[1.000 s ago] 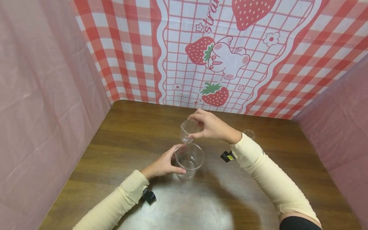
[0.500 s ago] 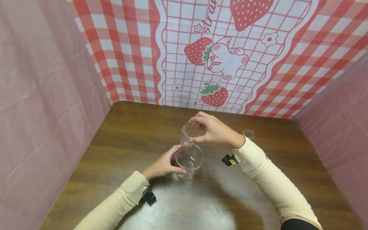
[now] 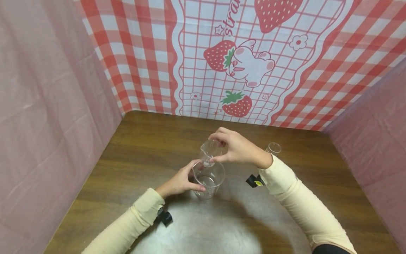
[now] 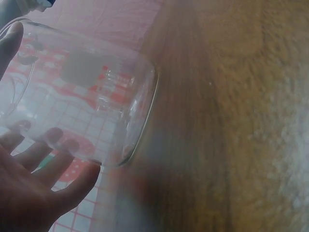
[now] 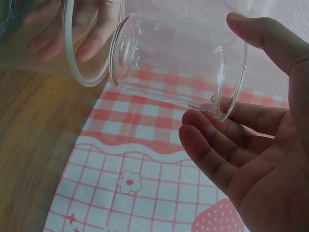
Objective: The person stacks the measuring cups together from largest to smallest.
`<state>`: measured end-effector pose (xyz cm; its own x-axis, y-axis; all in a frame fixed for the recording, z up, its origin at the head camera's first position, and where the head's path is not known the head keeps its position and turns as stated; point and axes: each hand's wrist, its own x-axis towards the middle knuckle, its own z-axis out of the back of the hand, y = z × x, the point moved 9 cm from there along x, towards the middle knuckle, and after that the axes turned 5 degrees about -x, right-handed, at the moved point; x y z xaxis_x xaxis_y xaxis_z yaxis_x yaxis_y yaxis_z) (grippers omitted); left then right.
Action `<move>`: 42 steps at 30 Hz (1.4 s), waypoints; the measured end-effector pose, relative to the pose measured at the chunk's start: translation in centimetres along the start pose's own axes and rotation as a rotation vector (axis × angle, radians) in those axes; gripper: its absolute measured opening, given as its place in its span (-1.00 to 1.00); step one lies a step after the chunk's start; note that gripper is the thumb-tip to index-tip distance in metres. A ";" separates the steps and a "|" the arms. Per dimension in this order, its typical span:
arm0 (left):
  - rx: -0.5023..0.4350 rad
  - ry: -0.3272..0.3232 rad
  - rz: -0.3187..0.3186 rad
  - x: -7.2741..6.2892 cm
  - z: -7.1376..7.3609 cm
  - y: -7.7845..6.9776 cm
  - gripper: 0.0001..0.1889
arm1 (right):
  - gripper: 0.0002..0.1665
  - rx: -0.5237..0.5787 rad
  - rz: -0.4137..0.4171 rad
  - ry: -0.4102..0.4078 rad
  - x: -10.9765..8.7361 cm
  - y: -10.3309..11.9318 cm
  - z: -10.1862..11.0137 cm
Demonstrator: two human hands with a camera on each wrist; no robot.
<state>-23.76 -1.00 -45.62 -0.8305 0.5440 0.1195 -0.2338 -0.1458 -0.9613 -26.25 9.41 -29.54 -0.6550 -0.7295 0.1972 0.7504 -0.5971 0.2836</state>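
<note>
A large clear glass beaker (image 3: 215, 178) stands on the wooden table, with my left hand (image 3: 181, 182) gripping its left side, thumb in front and fingers behind. Over its far rim, my right hand (image 3: 238, 149) holds a smaller clear beaker (image 3: 210, 148) by the upper part, between thumb and fingers. In the right wrist view the small beaker (image 5: 169, 63) carries white graduation marks, and its base is right at the large beaker's rim (image 5: 72, 53). The left wrist view shows my left fingers (image 4: 58, 166) around the large beaker's wall.
Another small clear glass vessel (image 3: 274, 148) stands to the right, partly hidden behind my right wrist. A strawberry-print cloth (image 3: 196, 81) hangs at the table's back edge. Pink curtains (image 3: 47, 116) close off both sides.
My right hand has come down and slightly to the right, bringing the small beaker from above the far rim to overlap the large beaker's mouth. My left hand stays in place.
</note>
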 end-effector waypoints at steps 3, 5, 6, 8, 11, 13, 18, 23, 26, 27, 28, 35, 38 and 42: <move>-0.014 0.007 0.004 0.0 0.0 0.1 -0.06 | -0.34 -0.010 0.000 0.006 -0.1 0.2 0.0; -0.021 0.009 0.004 0.0 0.0 0.2 -0.06 | -0.34 -0.022 0.000 0.014 -0.2 0.3 0.0; -0.023 0.009 0.003 0.0 0.0 0.2 -0.05 | -0.33 -0.027 -0.001 0.019 -0.2 0.4 -0.1; -0.026 0.010 0.003 0.1 0.0 0.3 -0.05 | -0.33 -0.037 -0.001 0.028 -0.3 0.5 -0.1; -0.035 0.008 -0.001 0.1 0.0 0.4 -0.04 | -0.32 -0.045 -0.003 0.040 -0.5 0.6 -0.3; -0.047 0.010 0.002 0.2 0.0 0.4 -0.05 | -0.31 -0.047 -0.003 0.047 -0.5 0.7 -0.4; -0.066 0.017 0.017 0.2 -0.2 0.5 -0.06 | -0.34 -0.042 0.008 0.049 -0.7 0.9 -0.6; -0.064 0.018 0.030 0.2 -0.2 0.7 -0.04 | -0.33 -0.041 0.023 0.054 -1.0 1.1 -1.0; -0.073 0.021 0.037 0.2 -0.2 0.7 -0.03 | -0.33 -0.042 0.023 0.060 -1.1 1.1 -1.3; -0.077 0.021 0.039 0.2 -0.2 0.7 -0.03 | -0.33 -0.041 0.022 0.063 -1.1 1.1 -1.4; -0.080 0.022 0.041 0.2 -0.2 0.7 -0.03 | -0.32 -0.042 0.019 0.066 -1.1 1.1 -1.5; -0.091 0.028 0.039 0.2 -0.2 0.7 -0.03 | -0.33 -0.043 0.009 0.090 -1.2 1.0 -2.3; -0.088 0.027 0.041 0.2 -0.3 0.6 -0.03 | -0.34 -0.040 0.007 0.102 -1.2 1.1 -2.6; -0.080 0.024 0.042 0.2 -0.3 0.6 -0.03 | -0.35 -0.030 0.015 0.111 -1.2 1.3 -3.0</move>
<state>-23.92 -0.71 -46.21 -0.8263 0.5584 0.0735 -0.1572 -0.1034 -0.9821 -24.21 8.52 -32.21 -0.6309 -0.7699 0.0960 0.7635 -0.5942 0.2530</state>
